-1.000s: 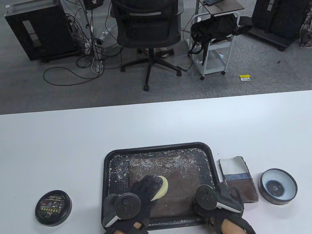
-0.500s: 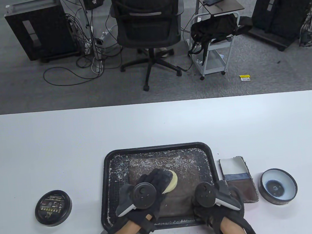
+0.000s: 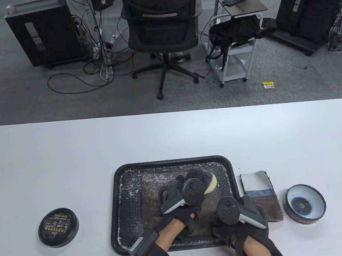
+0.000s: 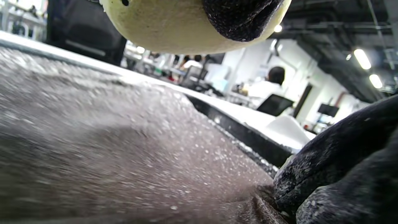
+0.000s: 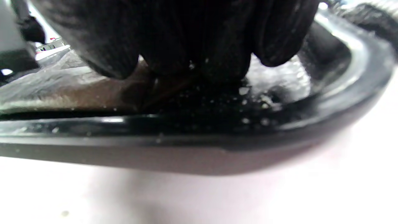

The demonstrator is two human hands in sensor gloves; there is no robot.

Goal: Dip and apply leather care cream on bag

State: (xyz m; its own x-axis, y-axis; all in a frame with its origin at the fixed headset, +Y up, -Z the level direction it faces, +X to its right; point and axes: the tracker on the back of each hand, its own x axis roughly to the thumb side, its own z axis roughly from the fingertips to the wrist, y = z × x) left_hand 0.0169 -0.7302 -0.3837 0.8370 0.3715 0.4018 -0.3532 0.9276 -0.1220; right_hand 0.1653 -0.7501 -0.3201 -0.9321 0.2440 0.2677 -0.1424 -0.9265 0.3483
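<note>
White counter [image 3: 70,149], office floor beyond. Bag [image 3: 154,202] lies flat in black tray [image 3: 118,181]. Left hand [image 3: 185,196] grips sponge [image 3: 211,183] over bag's far-right; right hand [image 3: 240,218] presses bag's near-right corner, fingers flat. Risks: sponge prob. drying out w/o re-dip; bag could slide if right hand eases.

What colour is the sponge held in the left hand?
Pale yellow sponge; the left wrist view shows it best.

Office chair [image 3: 161,23] on grey carpet [image 3: 20,103]
</note>
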